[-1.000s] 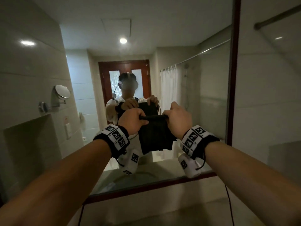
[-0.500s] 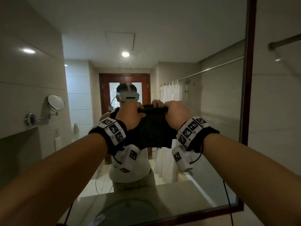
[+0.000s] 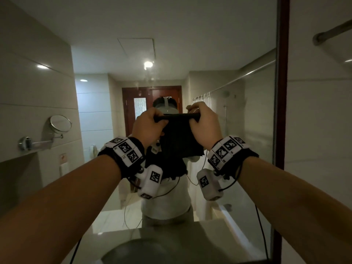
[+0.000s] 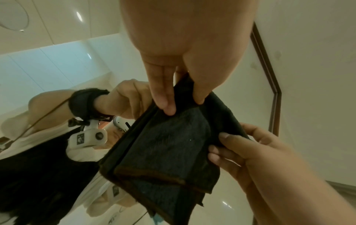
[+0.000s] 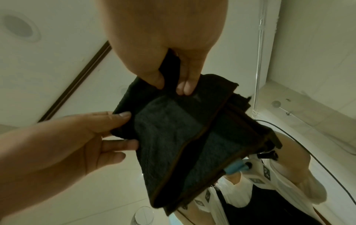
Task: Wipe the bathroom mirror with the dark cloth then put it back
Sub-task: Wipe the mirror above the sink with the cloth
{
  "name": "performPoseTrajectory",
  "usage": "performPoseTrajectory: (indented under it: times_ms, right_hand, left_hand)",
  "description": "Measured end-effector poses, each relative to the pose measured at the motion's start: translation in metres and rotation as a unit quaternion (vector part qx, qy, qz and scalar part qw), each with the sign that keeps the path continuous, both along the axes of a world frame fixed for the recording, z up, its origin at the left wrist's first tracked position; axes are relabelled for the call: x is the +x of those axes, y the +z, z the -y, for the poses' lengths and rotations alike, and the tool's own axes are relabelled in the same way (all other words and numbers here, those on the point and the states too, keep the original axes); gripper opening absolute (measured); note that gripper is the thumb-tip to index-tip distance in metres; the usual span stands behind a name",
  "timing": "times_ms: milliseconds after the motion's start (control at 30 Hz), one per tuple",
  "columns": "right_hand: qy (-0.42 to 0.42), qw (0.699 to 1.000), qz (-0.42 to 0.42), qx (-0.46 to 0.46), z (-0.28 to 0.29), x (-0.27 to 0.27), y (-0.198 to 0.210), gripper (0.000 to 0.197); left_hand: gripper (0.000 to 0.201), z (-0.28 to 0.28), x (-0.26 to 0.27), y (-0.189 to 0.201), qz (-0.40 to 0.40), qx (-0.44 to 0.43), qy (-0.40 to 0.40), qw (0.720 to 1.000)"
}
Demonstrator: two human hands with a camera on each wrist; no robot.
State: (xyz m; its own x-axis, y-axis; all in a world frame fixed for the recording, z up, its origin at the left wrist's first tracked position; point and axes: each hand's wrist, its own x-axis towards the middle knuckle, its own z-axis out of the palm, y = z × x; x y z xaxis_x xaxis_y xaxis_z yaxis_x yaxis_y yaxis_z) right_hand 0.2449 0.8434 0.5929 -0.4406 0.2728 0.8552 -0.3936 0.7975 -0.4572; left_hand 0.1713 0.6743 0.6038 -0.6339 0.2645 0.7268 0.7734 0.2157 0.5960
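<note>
Holding folded dark terry cloth (image 3: 179, 141) taut before wood-framed bathroom mirror (image 3: 247, 115), left hand (image 3: 147, 128) and right hand (image 3: 204, 126) pinching its top corners; best flattened, pressed evenly against glass.

Pale countertop (image 3: 106, 232) (seen in the mirror (image 3: 209, 44)), dark round basin (image 3: 137, 252) set in it

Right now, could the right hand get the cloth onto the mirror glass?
Probably yes. The right hand and left hand both pinch the top edge of the cloth, raised close before the mirror, and nothing shows between cloth and glass. Whether they already touch is unclear.
</note>
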Motion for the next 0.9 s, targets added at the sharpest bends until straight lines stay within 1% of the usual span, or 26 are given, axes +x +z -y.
performPoseTrajectory:
  times_ms: [233,367,467,533,600,667,733,800,900]
  right_hand:
    - [0.038,0.999,-0.018,0.011,-0.072,0.027,-0.009,0.052]
    - [0.055,0.997,-0.049,0.035,-0.099,0.029,-0.018,0.066]
    - [0.046,0.993,-0.045,0.101,-0.105,0.032,-0.028,0.079]
    - [0.011,0.978,-0.050,0.204,-0.108,0.034,-0.035,0.084]
    - [-0.032,0.947,-0.049,0.317,-0.111,0.030,-0.041,0.080]
    - [-0.076,0.921,-0.039,0.379,-0.111,0.024,-0.045,0.067]
    - [-0.116,0.912,-0.033,0.393,-0.105,0.018,-0.047,0.055]
    - [-0.144,0.912,-0.022,0.384,-0.096,0.013,-0.047,0.049]
    - [-0.189,0.912,-0.002,0.363,-0.087,0.005,-0.047,0.051]
  left_hand:
    - [0.005,-0.077,0.040,0.004,-0.002,0.026,0.005,1.000]
    - [0.008,-0.104,0.052,0.003,0.003,0.034,0.035,0.999]
    - [0.010,-0.112,0.055,0.008,0.023,0.053,0.051,0.997]
    - [0.012,-0.113,0.056,0.012,0.045,0.064,0.054,0.995]
    - [0.009,-0.112,0.057,0.016,0.078,0.079,0.050,0.993]
    - [0.006,-0.109,0.056,0.018,0.088,0.089,0.048,0.991]
    - [0.006,-0.106,0.052,0.017,0.065,0.085,0.047,0.993]
    - [0.007,-0.101,0.049,0.016,0.045,0.074,0.036,0.996]
    - [0.013,-0.091,0.037,0.014,0.029,0.060,0.023,0.998]
